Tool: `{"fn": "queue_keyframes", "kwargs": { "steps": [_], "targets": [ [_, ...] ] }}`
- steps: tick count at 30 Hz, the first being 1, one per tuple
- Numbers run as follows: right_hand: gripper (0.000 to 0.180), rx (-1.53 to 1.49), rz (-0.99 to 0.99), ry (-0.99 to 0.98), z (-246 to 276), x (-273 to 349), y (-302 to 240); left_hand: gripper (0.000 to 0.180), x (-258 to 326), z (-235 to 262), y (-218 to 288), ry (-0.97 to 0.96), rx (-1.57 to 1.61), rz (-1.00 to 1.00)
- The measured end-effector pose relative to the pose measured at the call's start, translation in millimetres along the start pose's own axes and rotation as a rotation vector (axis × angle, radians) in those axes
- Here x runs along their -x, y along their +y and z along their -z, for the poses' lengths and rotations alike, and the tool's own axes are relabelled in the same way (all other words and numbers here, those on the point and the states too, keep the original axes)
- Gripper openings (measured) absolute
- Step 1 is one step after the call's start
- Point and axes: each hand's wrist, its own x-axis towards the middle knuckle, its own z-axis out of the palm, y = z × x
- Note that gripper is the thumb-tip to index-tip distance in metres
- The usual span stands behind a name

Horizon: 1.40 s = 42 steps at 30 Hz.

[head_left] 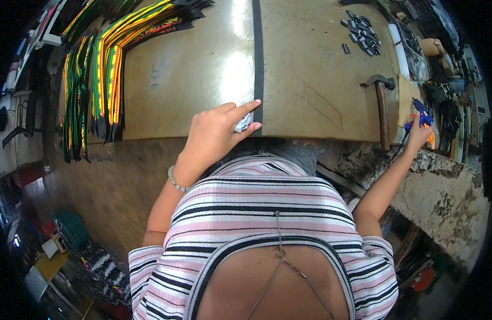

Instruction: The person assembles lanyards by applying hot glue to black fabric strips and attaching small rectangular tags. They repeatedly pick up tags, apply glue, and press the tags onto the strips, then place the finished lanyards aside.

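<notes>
A long black strap (257, 53) runs straight across the tan worktable (192, 74) toward me. My left hand (220, 130) pinches the strap's near end at the table edge, with a small crumpled white scrap (243, 124) tucked between its fingers. My right hand (419, 133) reaches out to the far right and grips a blue glue gun (422, 117) with an orange trigger, beyond the table's right edge.
Green, yellow and red striped straps (105, 69) lie fanned over the table's left side. A hammer (382, 101) lies near the right edge, with several small black buckles (361, 32) behind it. A rough concrete ledge (443, 192) stands at the lower right.
</notes>
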Motion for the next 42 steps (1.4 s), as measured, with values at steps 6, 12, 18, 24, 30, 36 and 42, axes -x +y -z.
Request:
{"fn": "queue_keyframes", "kwargs": {
  "steps": [6,12,18,24,30,36,42],
  "targets": [
    [0.044,-0.526,0.353,-0.094,-34.2,53.8,-153.2,0.040,0.5,-1.8,-3.2,0.033,0.046,-0.031],
    [0.071,-0.317,0.338,-0.781,-73.2,147.5,-245.4,0.042,-1.4,-1.0,-8.1,0.032,0.068,-0.060],
    [0.059,-0.256,0.531,-0.988,-113.6,147.4,-256.5,0.043,-0.8,-2.1,-9.7,0.057,0.055,-0.078],
    [0.056,-0.222,0.643,-1.002,-123.8,141.5,-250.0,0.044,-1.1,-3.9,-11.0,0.075,0.050,-0.096],
    [0.057,-0.156,0.672,-1.024,-134.1,138.2,-255.4,0.044,-1.3,-3.3,-10.7,0.061,0.044,-0.094],
    [0.058,-0.158,0.730,-0.974,-151.6,130.6,-262.7,0.044,-0.6,-4.9,-10.6,0.072,0.041,-0.098],
    [0.046,-0.096,1.296,-0.733,-124.7,134.4,-257.6,0.045,-0.7,-2.2,-9.5,0.077,0.025,-0.108]
  ]
}}
